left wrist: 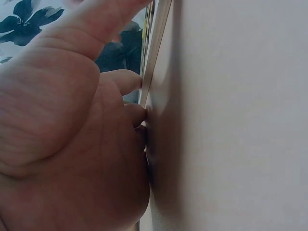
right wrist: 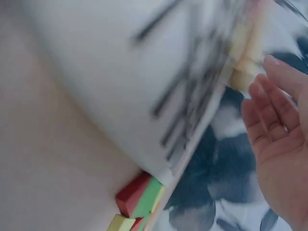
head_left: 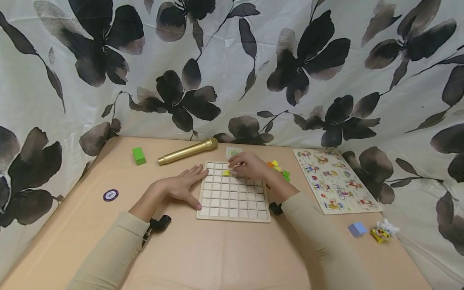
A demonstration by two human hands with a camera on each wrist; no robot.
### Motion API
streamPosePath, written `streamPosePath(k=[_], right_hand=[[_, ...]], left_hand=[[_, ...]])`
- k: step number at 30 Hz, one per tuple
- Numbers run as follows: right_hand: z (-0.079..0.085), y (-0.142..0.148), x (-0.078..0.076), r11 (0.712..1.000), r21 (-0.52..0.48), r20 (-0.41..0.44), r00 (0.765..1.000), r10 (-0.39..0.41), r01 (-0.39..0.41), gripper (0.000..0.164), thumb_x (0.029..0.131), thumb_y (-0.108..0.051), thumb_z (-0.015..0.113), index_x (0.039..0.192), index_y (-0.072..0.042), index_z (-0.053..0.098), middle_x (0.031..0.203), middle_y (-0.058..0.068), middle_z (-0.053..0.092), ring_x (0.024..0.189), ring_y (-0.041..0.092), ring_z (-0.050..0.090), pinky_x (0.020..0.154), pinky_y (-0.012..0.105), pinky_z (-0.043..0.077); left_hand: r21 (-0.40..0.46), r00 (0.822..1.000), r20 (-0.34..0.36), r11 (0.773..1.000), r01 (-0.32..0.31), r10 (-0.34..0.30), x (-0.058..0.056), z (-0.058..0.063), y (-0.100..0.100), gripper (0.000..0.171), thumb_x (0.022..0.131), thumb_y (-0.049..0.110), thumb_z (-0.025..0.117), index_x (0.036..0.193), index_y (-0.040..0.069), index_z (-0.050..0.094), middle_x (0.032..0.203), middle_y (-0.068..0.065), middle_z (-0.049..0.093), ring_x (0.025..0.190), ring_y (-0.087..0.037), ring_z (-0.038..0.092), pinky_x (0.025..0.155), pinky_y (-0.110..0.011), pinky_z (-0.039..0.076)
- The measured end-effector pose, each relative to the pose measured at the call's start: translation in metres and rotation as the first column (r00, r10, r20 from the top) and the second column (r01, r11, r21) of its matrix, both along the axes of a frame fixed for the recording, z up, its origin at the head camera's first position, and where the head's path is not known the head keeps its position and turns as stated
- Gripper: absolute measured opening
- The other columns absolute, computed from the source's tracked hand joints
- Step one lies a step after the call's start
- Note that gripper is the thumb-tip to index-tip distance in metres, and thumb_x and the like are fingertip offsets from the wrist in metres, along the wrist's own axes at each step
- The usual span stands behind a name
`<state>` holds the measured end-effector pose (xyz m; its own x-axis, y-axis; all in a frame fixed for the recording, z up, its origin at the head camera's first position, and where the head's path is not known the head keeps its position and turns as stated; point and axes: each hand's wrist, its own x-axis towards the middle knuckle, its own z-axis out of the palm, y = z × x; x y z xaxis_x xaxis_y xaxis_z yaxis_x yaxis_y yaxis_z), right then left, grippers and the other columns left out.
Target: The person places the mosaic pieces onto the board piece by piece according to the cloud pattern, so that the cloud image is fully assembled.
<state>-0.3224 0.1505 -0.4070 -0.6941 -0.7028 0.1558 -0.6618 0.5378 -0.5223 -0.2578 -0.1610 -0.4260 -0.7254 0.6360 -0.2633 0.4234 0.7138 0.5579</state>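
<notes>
Head view: the left hand (head_left: 182, 186), fingers spread, touches the board (head_left: 232, 202) at its left edge; the right hand (head_left: 250, 166), apart from it, hovers over the far rows, fingers loosely bent, no piece seen between them; a yellow piece (head_left: 226, 172) lies on the grid near its fingertips; blocks (head_left: 286, 174) lie off the right edge; the step seems to be setting pieces; next calls for light fingertips, board steadied.
</notes>
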Motion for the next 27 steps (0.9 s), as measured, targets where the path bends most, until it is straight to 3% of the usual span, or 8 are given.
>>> streamPosePath(k=[4, 8, 10, 14, 17, 20, 24, 27], right_hand=[[0.012, 0.029, 0.011, 0.969, -0.146, 0.038, 0.98, -0.198, 0.201, 0.027, 0.098, -0.011, 0.072, 0.125, -0.007, 0.075, 0.132, 0.012, 0.07, 0.116, 0.028, 0.066, 0.094, 0.045, 0.058], [0.017, 0.061, 0.019, 0.894, -0.227, 0.075, 0.922, -0.379, 0.386, 0.033, 0.1, -0.018, 0.071, 0.133, -0.011, 0.07, 0.133, 0.01, 0.067, 0.113, 0.028, 0.064, 0.096, 0.047, 0.056], [0.016, 0.075, 0.021, 0.866, -0.232, 0.091, 0.897, -0.433, 0.442, 0.036, 0.101, -0.019, 0.07, 0.136, -0.012, 0.068, 0.135, 0.011, 0.066, 0.113, 0.03, 0.064, 0.094, 0.047, 0.056], [0.009, 0.097, 0.016, 0.841, -0.194, 0.119, 0.863, -0.491, 0.505, 0.038, 0.103, -0.019, 0.067, 0.14, -0.011, 0.065, 0.14, 0.017, 0.063, 0.111, 0.031, 0.062, 0.083, 0.041, 0.057], [0.0, 0.106, 0.009, 0.834, -0.153, 0.152, 0.846, -0.51, 0.53, 0.037, 0.104, -0.017, 0.065, 0.14, -0.007, 0.065, 0.14, 0.02, 0.062, 0.105, 0.031, 0.058, 0.076, 0.036, 0.052], [-0.013, 0.111, 0.001, 0.837, -0.1, 0.148, 0.84, -0.523, 0.538, 0.037, 0.104, -0.014, 0.064, 0.139, -0.003, 0.065, 0.139, 0.021, 0.061, 0.102, 0.033, 0.055, 0.079, 0.038, 0.051], [-0.03, 0.116, -0.007, 0.86, -0.045, 0.107, 0.859, -0.501, 0.508, 0.036, 0.105, -0.014, 0.063, 0.137, 0.001, 0.065, 0.132, 0.023, 0.059, 0.109, 0.037, 0.055, 0.095, 0.051, 0.049], [-0.038, 0.115, -0.011, 0.879, -0.023, 0.064, 0.878, -0.475, 0.477, 0.035, 0.104, -0.013, 0.064, 0.135, 0.004, 0.066, 0.123, 0.025, 0.059, 0.109, 0.039, 0.056, 0.098, 0.055, 0.048]], left_hand=[[0.004, 1.0, -0.001, 1.0, 0.003, -0.003, 0.0, -0.001, 0.001, 0.13, 0.074, 0.057, 0.088, 0.169, 0.013, 0.011, 0.175, -0.017, -0.008, 0.162, -0.038, -0.009, 0.13, -0.06, 0.001], [-0.001, 1.0, -0.004, 1.0, 0.007, -0.007, -0.001, -0.001, 0.002, 0.13, 0.075, 0.056, 0.088, 0.169, 0.012, 0.01, 0.175, -0.018, -0.009, 0.162, -0.039, -0.009, 0.13, -0.06, 0.0], [-0.001, 1.0, -0.006, 1.0, 0.007, -0.007, -0.001, -0.001, 0.001, 0.13, 0.075, 0.057, 0.088, 0.169, 0.012, 0.011, 0.175, -0.018, -0.009, 0.162, -0.039, -0.008, 0.13, -0.061, 0.0], [-0.002, 1.0, -0.008, 1.0, 0.011, -0.011, -0.003, -0.002, 0.002, 0.13, 0.075, 0.057, 0.088, 0.169, 0.012, 0.01, 0.175, -0.018, -0.009, 0.162, -0.04, -0.008, 0.13, -0.061, 0.001], [-0.002, 1.0, -0.011, 1.0, 0.012, -0.012, -0.004, -0.002, 0.001, 0.13, 0.075, 0.058, 0.088, 0.169, 0.012, 0.01, 0.175, -0.018, -0.009, 0.162, -0.04, -0.008, 0.13, -0.061, 0.001], [-0.001, 1.0, -0.012, 1.0, 0.012, -0.012, -0.005, -0.003, 0.001, 0.131, 0.074, 0.059, 0.087, 0.169, 0.012, 0.01, 0.175, -0.018, -0.008, 0.162, -0.04, -0.008, 0.13, -0.061, 0.0], [-0.003, 1.0, -0.007, 1.0, 0.013, -0.013, -0.005, -0.004, 0.002, 0.131, 0.074, 0.059, 0.087, 0.169, 0.012, 0.01, 0.175, -0.017, -0.009, 0.162, -0.039, -0.009, 0.13, -0.061, 0.0], [-0.003, 1.0, -0.006, 1.0, 0.013, -0.013, -0.005, -0.004, 0.001, 0.131, 0.074, 0.059, 0.087, 0.169, 0.012, 0.01, 0.175, -0.017, -0.009, 0.162, -0.039, -0.009, 0.13, -0.061, 0.0]])
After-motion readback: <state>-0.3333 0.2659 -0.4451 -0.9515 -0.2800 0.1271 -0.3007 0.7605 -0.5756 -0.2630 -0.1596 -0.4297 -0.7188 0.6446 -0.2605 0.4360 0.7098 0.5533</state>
